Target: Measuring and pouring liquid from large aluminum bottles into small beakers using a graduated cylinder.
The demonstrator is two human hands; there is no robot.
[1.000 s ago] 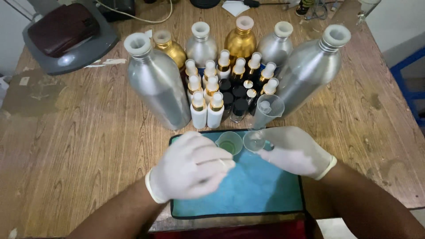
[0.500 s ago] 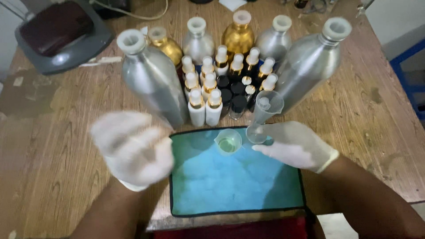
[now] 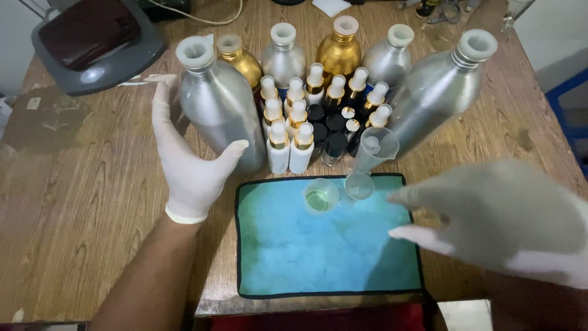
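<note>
The left hand (image 3: 187, 162), in a white glove, was open beside the large silver bottle (image 3: 217, 101) at the left of the cluster, its thumb against the bottle's lower side; the right hand (image 3: 502, 217), gloved and blurred, hung empty over the right edge of the blue mat (image 3: 324, 251); a small cup of yellowish liquid (image 3: 321, 196) and a clear measuring cylinder (image 3: 370, 159) stood on the mat's far edge; small white spray bottles (image 3: 291, 147) stood just behind.
</note>
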